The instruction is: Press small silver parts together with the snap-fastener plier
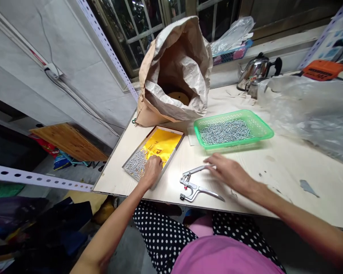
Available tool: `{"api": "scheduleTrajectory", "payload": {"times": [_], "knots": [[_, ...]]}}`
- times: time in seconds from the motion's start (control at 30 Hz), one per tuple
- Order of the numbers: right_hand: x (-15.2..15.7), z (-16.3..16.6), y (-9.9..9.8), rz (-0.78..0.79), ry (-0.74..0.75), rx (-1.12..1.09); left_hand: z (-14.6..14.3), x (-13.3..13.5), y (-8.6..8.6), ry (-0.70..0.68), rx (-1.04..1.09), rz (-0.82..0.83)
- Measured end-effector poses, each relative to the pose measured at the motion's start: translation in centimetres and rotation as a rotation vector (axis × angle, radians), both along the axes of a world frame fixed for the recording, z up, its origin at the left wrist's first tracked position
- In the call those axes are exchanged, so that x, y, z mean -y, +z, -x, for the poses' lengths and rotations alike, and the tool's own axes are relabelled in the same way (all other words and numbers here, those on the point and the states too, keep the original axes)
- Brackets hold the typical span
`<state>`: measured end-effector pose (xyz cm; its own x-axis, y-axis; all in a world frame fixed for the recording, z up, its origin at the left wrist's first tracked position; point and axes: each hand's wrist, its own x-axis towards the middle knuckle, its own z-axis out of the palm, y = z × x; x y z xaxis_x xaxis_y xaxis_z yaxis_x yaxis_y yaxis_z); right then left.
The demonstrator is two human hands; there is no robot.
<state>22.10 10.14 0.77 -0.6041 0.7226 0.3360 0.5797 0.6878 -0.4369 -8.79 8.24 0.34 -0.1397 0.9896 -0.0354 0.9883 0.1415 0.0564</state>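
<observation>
A shallow metal-edged tray [175, 153] holds a heap of small silvery metal pieces [136, 164] and a yellow printed sheet or bag [164, 142]. My left hand [153, 170] rests over the tray, its fingers curled together at the yellow material; whatever they pinch is hidden. On the table to the right lies a pair of silver hand pliers [192, 189] with a spring and a small red part, handles spread. My right hand [230, 173], slightly blurred, is at the end of the upper handle, fingers stretched and apart. Whether it touches the handle is unclear.
Behind the pliers sits a green plastic basket [265, 133] with many similar metal pieces. A large open paper sack [148, 102] stands at the back. Farther right are a metal kettle [255, 72], an orange tool or case [322, 70] and clear plastic sheeting [317, 110].
</observation>
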Motion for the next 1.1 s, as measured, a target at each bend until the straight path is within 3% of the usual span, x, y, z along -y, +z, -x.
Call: {"api": "scheduleTrajectory", "payload": {"times": [0.13,0.27,0.33,0.53,0.7,0.83,1.0,1.1], "knots": [[5.3,1.2,-3.3,0.216,0.108,0.131,-1.1,1.3,1.9,0.003,0.239,-0.073],[6.1,1.3,-3.9,0.221,0.061,0.202,-3.4,4.2,2.0,-0.1,0.411,0.028],[5.7,1.3,-4.0,0.196,0.053,0.24,-4.4,5.7,1.0,-0.193,0.333,0.047],[5.0,1.4,-4.6,0.11,0.036,0.309,-6.0,7.5,-1.0,-0.415,-0.198,0.161],[5.3,1.4,-4.9,0.095,0.025,0.303,-6.1,7.1,-0.7,-0.475,-0.225,0.222],[5.6,1.5,-5.3,0.057,0.013,0.29,-5.1,6.7,-1.2,-0.354,0.119,0.165],[5.9,1.5,-5.9,0.015,-0.005,0.247,-4.9,6.1,-1.9,0.116,0.762,0.306],[5.9,1.5,-6.1,0.009,-0.014,0.224,-5.2,6.0,-1.8,0.152,0.852,0.309]]}}
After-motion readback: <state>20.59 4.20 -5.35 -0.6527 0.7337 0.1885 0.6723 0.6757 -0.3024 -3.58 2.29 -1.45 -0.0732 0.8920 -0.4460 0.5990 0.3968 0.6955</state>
